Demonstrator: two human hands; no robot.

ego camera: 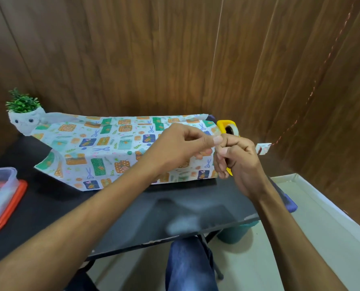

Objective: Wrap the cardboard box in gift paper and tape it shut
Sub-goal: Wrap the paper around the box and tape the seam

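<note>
The box, covered in white gift paper (112, 148) printed with presents and scissors, lies across the back of the black table (133, 217); its paper ends stick out loose at left and right. My right hand (239, 160) grips a yellow tape dispenser (227, 128) just right of the box. My left hand (183, 145) pinches the clear tape end between thumb and forefinger, close against my right hand. The cardboard itself is hidden under the paper.
An owl-shaped pot with a green plant (26, 116) stands at the back left, touching the paper. A clear plastic tub on an orange lid (0, 196) sits at the left edge. A teal bin (235, 234) stands under the table's right side. Wooden walls close in behind.
</note>
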